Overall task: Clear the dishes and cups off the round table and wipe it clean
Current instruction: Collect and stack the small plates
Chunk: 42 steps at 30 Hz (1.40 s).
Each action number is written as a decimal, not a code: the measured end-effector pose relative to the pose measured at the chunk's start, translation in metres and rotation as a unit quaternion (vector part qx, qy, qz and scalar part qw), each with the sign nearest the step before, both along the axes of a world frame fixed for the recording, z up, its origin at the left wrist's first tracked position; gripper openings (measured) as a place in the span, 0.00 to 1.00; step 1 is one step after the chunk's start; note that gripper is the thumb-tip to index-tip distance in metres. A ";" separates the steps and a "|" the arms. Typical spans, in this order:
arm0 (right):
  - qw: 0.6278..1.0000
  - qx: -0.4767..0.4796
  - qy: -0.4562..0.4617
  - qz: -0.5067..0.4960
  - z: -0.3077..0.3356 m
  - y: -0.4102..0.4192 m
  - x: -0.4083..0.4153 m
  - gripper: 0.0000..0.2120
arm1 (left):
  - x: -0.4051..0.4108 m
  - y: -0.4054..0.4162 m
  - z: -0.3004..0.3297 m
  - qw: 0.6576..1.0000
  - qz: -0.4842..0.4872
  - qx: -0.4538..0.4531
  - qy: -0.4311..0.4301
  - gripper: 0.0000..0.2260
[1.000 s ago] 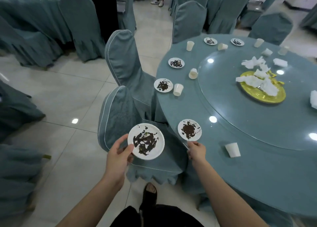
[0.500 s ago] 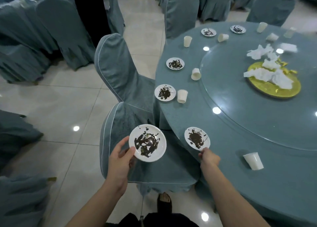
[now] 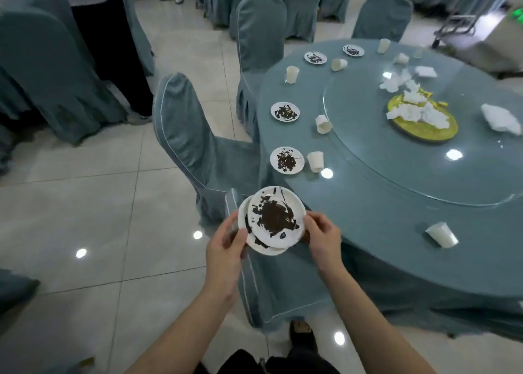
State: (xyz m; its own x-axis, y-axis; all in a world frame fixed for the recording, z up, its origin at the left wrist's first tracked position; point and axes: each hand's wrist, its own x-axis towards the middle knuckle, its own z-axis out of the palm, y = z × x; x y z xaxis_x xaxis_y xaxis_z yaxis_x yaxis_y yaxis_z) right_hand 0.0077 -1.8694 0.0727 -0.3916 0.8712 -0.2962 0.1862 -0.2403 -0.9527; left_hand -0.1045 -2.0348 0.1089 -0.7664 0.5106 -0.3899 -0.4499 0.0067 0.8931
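Since half a second ago you are stacking the second plate (image 3: 274, 221) onto the first, left hand (image 3: 226, 245) and right hand (image 3: 322, 239) both gripping the pair at lower centre, while four plates, cups and tissues are still waiting on the surface (image 3: 396, 218), unwiped.

Head-worn wide-angle camera looks forward and down over the round table (image 3: 396, 218), close.
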 end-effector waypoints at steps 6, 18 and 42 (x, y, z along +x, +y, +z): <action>1.000 0.003 -0.021 0.021 0.014 -0.096 -0.066 0.07 | -0.074 -0.082 0.008 0.999 -0.032 0.005 0.021 0.18; 0.999 0.015 -0.008 0.044 0.030 -0.149 -0.167 0.06 | -0.170 -0.152 0.020 1.000 -0.014 0.020 -0.009 0.16; 0.877 -0.267 -0.076 -0.392 -0.139 0.136 -0.280 0.11 | -0.403 0.077 -0.006 0.991 -0.103 -0.088 0.012 0.17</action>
State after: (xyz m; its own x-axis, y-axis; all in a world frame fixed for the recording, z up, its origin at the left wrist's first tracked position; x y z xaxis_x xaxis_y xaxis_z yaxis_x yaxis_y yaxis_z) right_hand -0.2720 -1.7331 -0.0659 0.3453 0.5756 -0.7413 -0.1203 -0.7562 -0.6432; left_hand -0.5073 -1.9578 0.1033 -0.6631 0.5823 -0.4703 -0.4021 0.2528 0.8800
